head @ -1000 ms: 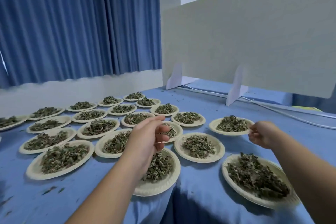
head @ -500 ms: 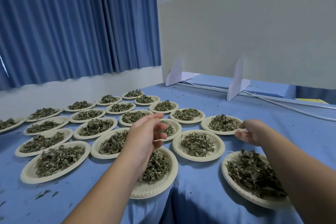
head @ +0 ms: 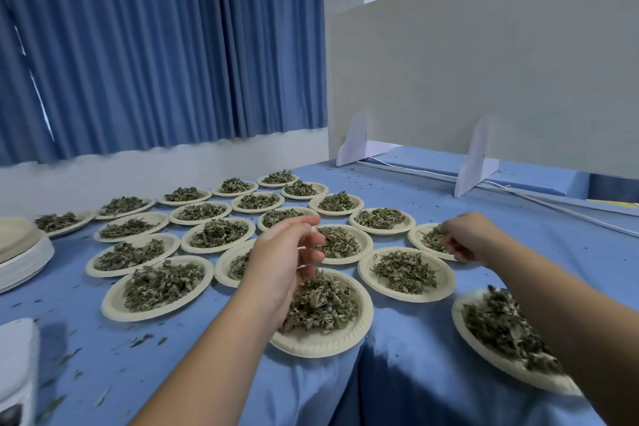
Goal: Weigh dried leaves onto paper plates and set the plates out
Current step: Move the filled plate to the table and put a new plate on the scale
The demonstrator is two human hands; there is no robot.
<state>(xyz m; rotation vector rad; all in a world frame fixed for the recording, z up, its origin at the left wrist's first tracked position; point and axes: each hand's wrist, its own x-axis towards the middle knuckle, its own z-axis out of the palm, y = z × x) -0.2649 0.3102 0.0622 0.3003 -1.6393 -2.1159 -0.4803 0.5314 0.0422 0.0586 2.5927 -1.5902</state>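
Plate of dried leaves sits mid-tabletop, toward the right edge; right hand pinches its rim. Left hand hangs loosely curled, holding nothing visible, over near-edge plate. Best slid level and slowly, to avoid spilling.

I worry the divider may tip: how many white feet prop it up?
2: left foot at the board's left end, right foot further along, both on the blue tablecloth. Others may lie beyond the frame.

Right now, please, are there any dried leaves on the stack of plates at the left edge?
No, the top of the stack of plates shows only bare beige paper.
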